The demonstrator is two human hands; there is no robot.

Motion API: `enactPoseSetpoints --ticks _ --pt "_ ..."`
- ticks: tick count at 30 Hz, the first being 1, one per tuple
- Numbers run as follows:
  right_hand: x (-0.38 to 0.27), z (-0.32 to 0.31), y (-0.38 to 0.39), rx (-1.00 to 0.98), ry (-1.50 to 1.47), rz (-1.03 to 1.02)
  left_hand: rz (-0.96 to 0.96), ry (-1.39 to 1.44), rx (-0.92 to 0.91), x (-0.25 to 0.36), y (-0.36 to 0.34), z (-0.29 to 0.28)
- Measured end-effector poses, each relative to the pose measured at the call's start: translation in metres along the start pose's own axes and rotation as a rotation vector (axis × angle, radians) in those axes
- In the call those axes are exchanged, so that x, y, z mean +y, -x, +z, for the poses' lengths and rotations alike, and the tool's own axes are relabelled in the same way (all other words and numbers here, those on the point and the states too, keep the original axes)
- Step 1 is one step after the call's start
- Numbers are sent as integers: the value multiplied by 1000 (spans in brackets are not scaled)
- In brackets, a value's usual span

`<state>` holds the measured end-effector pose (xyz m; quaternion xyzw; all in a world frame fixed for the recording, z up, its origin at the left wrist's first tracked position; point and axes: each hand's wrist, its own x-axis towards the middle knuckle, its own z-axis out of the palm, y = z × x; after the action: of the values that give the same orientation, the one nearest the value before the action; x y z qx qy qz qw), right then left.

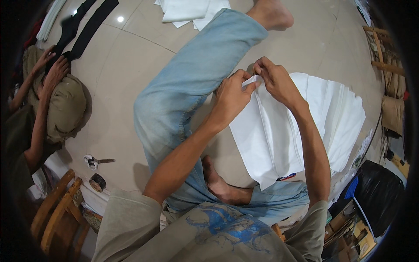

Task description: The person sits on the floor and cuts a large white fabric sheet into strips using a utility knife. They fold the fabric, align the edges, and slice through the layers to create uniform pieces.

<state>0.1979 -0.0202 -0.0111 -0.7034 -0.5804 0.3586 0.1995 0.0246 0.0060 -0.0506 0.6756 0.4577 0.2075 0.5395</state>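
Observation:
A white pleated cloth (279, 144) hangs from my hands and spreads over my bent leg and the floor to the right. My left hand (233, 94) pinches its upper corner between thumb and fingers. Close against that corner, my right hand (275, 81) is closed with fingertips together on a tiny yellowish thing, too small to name. The two hands almost meet at the cloth's top edge. Near the cloth's lower edge shows a small dark blue and red item (286, 177).
More folded white cloth (185, 11) lies on the tiled floor ahead. Scissors (98, 161) and a tape roll (97, 182) are at the left. Beyond them a co-worker's hands (56, 70) handle black strips (89, 30). A black bag (377, 196) stands at the right.

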Motion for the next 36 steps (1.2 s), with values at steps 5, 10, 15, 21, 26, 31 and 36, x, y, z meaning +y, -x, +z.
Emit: enactPoseSetpoints --ticks 5,10,15,21,26,31,36 --pt "11 9 -2 233 -23 -44 -117 -52 -135 5 -6 1" --pt "-21 3 -13 138 -469 226 -41 -131 -61 -5 -5 -1" --pt "-36 11 -16 22 -595 310 -18 -199 -62 -2 -1 4" --pt "-58 -30 -27 259 -930 30 62 -248 -132 -5 6 19" --pt "-74 -19 -9 166 -919 9 361 69 161 1 3 13" --pt "-72 -16 35 559 -640 -26 73 480 -234 4 -15 -13" --pt "-32 68 127 911 105 125 390 -509 -86 29 -38 -32"
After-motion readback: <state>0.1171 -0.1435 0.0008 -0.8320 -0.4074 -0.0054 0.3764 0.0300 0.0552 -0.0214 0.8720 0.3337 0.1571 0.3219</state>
